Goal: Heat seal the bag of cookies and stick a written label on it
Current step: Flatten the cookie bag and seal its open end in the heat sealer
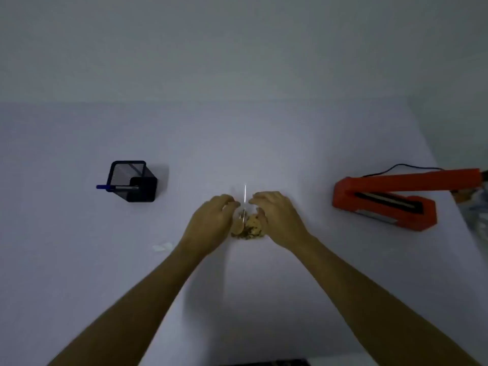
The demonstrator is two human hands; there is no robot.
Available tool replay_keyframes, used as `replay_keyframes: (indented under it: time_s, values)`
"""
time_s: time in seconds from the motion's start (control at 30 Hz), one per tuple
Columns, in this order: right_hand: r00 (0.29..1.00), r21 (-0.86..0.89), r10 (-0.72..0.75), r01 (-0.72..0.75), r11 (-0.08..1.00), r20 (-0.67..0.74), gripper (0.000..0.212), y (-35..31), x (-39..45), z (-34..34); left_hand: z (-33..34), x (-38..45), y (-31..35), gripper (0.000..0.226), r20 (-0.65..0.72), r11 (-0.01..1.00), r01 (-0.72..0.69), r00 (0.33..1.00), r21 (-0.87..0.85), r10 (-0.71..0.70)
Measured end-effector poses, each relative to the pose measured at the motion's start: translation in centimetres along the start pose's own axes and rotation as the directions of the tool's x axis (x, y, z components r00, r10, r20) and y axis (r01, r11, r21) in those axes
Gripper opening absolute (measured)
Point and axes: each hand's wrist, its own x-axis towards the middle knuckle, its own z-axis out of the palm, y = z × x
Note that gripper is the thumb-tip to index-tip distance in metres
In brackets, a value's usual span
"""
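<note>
Both hands, left hand point(211, 225) and right hand point(277, 220), pinch the clear bag of cookies point(248, 225) at frame centre; a loosened grip could spill cookies before it reaches the sealer point(388, 199).

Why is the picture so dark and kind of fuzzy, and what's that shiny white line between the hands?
In the head view the light is dim, so the white table looks grey-blue. The left hand and right hand look soft and a little blurred. The bright line is glare on the clear bag of cookies. The orange heat sealer casts only a faint shadow.
</note>
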Motion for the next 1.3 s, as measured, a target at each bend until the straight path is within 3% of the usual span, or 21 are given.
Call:
replay_keyframes:
  time_s: [0.23,0.47,0.73,1.03,1.17,1.3]
  values:
    - [0.998,-0.001,-0.058,0.058,0.998,-0.021,0.034,0.8,0.4,3.3,4.2,-0.7,1.3,0.028,-0.005,0.983,0.084,0.996,-0.161,-0.086]
    - [0.997,-0.033,-0.079,0.079,0.996,0.006,0.029,2.4,0.8,5.0,6.0,-0.6,0.7,0.029,0.039,0.98,0.101,0.995,-0.17,-0.096]
    - [0.997,-0.124,-0.06,0.066,0.99,0.053,0.032,3.0,1.0,5.5,7.5,-0.6,0.3,0.032,0.147,0.945,0.233,0.968,-0.228,-0.203]
    - [1.0,-0.091,0.003,0.0,0.996,0.031,0.036,6.4,0.2,4.6,7.5,-1.1,-0.1,0.045,0.203,0.946,0.282,0.947,-0.159,-0.248]
    - [0.997,-0.075,0.055,-0.06,0.995,-0.058,0.038,7.6,-0.1,4.0,8.0,-1.3,0.0,0.051,0.206,0.943,0.293,0.944,-0.157,-0.258]
    - [0.997,-0.019,-0.069,0.068,0.997,-0.037,0.039,5.3,0.7,4.2,8.2,-1.4,0.1,0.05,0.191,0.939,0.299,0.945,-0.171,-0.266]
